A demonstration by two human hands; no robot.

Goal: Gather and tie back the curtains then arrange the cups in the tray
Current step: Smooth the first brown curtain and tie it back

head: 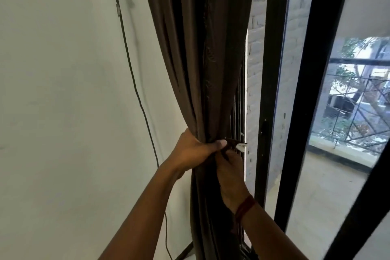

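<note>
- Left hand (196, 150) is wrapped round the gathered curtain (200, 59), thumb laid across the front and fingers out of sight behind the bunch; it holds the folds pinched into a waist.
- Right hand (230, 173) sits just below and to the right, touching the left, with its fingers curled up onto a dark strap (231, 143) that ends in a white tab (241, 146). Whether it also holds some cloth I cannot tell.
- Curtain hangs between the wall (63, 91) and the window frame (272, 69), bunched tight at the hands and looser above.
- Step in hand, as I judge it, is closing the strap round the bunch.
- To do it well, keep the left grip firm so no fold slips, draw the strap snug and level, and fasten it before letting go.
- A stray fold at the frame side could escape, so tuck it in first.
- Cups and tray are not in view.
</note>
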